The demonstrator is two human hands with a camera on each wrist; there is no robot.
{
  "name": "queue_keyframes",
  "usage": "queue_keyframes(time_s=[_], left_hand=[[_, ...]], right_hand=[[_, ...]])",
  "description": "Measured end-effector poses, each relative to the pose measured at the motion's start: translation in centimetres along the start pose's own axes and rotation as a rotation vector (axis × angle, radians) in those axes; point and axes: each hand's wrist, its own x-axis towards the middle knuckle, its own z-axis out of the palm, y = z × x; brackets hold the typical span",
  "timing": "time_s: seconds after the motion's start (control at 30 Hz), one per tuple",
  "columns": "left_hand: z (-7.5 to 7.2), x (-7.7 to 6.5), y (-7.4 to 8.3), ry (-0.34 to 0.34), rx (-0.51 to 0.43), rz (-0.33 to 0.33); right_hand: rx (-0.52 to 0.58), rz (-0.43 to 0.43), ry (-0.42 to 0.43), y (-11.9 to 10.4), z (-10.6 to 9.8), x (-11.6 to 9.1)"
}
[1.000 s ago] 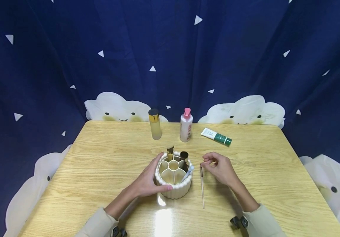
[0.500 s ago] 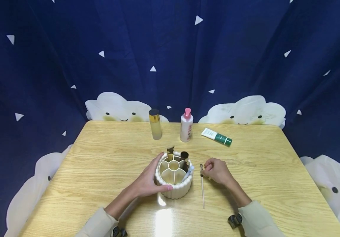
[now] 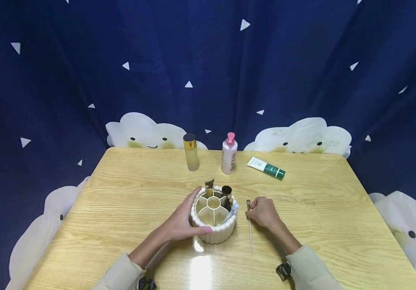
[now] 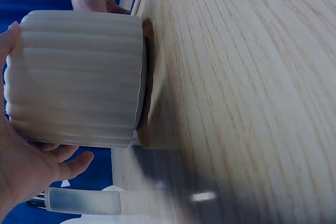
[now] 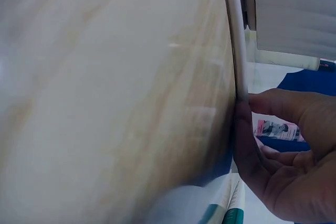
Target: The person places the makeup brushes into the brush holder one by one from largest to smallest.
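In the head view a cream, fluted round organizer [image 3: 218, 234] with divided compartments stands on the table. My left hand [image 3: 183, 222] grips its left side, thumb toward the front. Inside, along its back and right side, are a gold-and-dark item [image 3: 209, 187], a dark-topped brush [image 3: 226, 190] and a pale blue stick [image 3: 231, 212]. To the organizer's right, a slim makeup brush [image 3: 250, 237] lies along the table, dark head pointing away. My right hand [image 3: 263, 211] pinches it just below the head; its pale handle [image 5: 236, 35] runs from thumb and forefinger in the right wrist view.
Toward the back of the wooden table [image 3: 139, 177] stand a gold-capped bottle [image 3: 191, 155] and a pink-topped pump bottle [image 3: 228, 158]. A white-and-green tube [image 3: 266, 168] lies to their right. A dark blue curtain [image 3: 157, 60] hangs behind.
My right hand has moved toward me along the brush, from its head to below it, and now pinches it. The left hand and organizer stay in place.
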Motion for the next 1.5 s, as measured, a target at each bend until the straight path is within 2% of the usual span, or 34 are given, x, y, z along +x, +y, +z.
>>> queue_keyframes(time_s=[0.23, 0.37, 0.5, 0.67, 0.87, 1.0, 1.1, 1.2, 1.5], left_hand=[[0.0, -0.1, 0.2, 0.002, 0.003, 0.017], [0.0, 0.0, 0.1, 0.002, 0.004, 0.019], [0.0, 0.0, 0.1, 0.003, -0.001, 0.019], [0.0, -0.1, 0.1, 0.000, -0.015, 0.002], [0.0, -0.2, -0.1, -0.004, -0.011, -0.018], [0.1, -0.2, -0.1, -0.002, -0.010, -0.015], [0.1, -0.2, -0.1, -0.004, -0.008, -0.013], [0.1, -0.1, -0.2, -0.004, -0.002, -0.011], [0.0, 0.1, -0.1, -0.002, -0.004, -0.005]], right_hand=[[-0.047, 0.007, 0.001, -0.1, -0.1, 0.1], [0.036, 0.049, -0.010, 0.0, -1.0, 0.2], [0.143, 0.081, 0.002, 0.1, -2.7, 0.2], [0.222, 0.051, 0.036, -0.3, -4.9, -0.1], [0.314, 0.025, 0.105, -2.2, -7.3, -1.3], [0.421, 0.006, 0.123, -3.8, -8.4, -2.6], [0.527, -0.024, 0.126, -5.0, -8.9, -3.6], [0.595, -0.072, 0.165, -6.1, -9.2, -4.5], [0.814, -0.319, 0.315, -8.0, -7.8, -6.3]])
